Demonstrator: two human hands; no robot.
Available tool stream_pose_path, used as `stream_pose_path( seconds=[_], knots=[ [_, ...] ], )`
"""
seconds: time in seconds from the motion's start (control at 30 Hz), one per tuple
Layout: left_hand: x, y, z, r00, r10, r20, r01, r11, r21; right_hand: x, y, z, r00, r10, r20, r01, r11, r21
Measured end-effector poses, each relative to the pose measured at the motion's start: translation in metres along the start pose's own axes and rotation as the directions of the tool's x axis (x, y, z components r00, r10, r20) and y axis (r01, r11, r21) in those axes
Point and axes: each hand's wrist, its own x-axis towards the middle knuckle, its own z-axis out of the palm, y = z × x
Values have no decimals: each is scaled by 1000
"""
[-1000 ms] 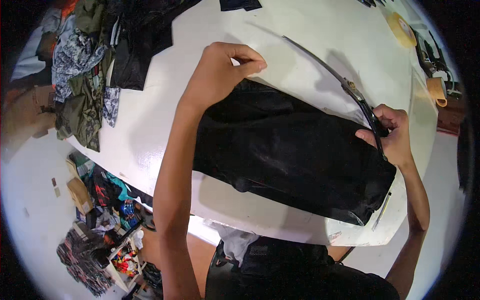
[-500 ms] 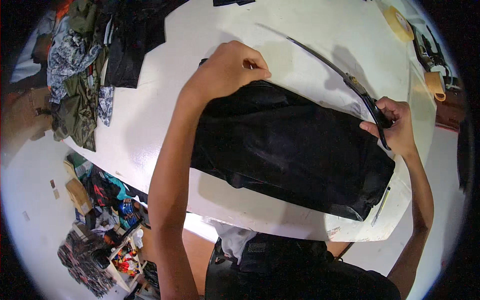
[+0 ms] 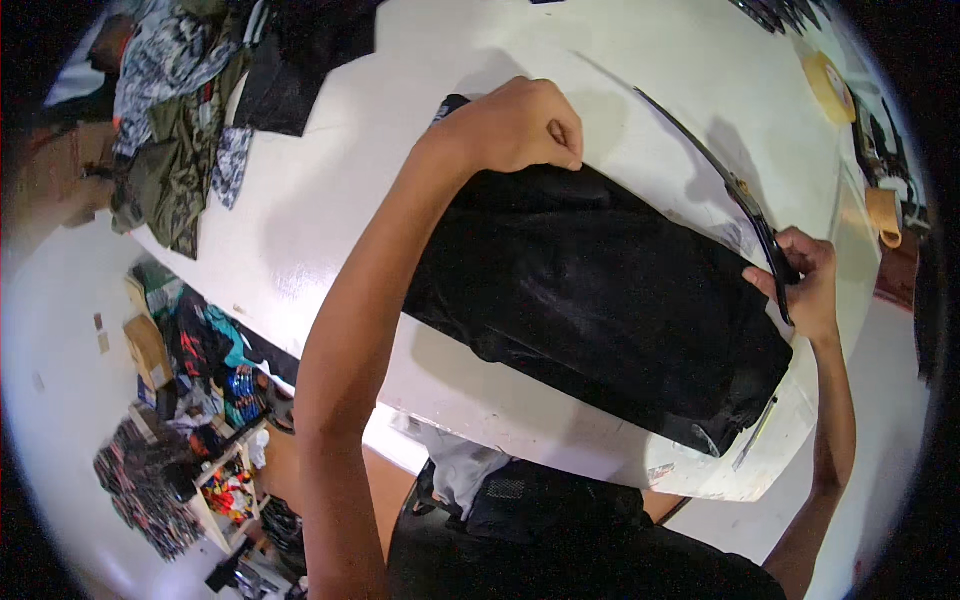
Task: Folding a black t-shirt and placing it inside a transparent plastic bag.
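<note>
A folded piece of black cloth (image 3: 600, 290) lies aslant across the white table. At its far edge my left hand (image 3: 515, 125) is closed, thumb and fingertips pinched together on the cloth; exactly what lies between them is hard to see. My right hand (image 3: 808, 275) grips the black handles of long scissors (image 3: 740, 190) beside the cloth's right end. The blades point away to the far left, above the tabletop and apart from the cloth. The left hand and wrist hide part of the cloth's far left corner.
Camouflage and dark garments (image 3: 180, 130) hang over the table's left edge, with black fabric (image 3: 300, 70) beside them. A tape roll (image 3: 828, 88) lies far right, near another tan roll (image 3: 884, 215). A thin pen-like stick (image 3: 755, 435) rests by the near right corner.
The view has shifted, so the table and its things sit differently in the picture. My left fingers look curled tighter at the cloth's edge. The right hand still holds the scissors.
</note>
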Motion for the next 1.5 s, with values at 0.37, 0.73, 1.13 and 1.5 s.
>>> stream_pose_path(
  seconds=[0.37,0.73,1.13,1.5],
  knots=[
    [-10,-5,-9,989,-4,-151,-17,990,-142,6,-9,1,999,-45,0,45,997,-64],
    [-3,0,-5,998,62,21,-61,996,-62,5,-4,0,997,-80,-3,80,995,-64],
    [-10,-7,-5,993,71,-96,-83,989,-124,2,6,6,1000,-29,-5,29,1000,3],
    [-15,-13,-6,985,102,-136,-123,979,-160,8,-8,3,961,-272,48,276,941,-195]
  ],
)
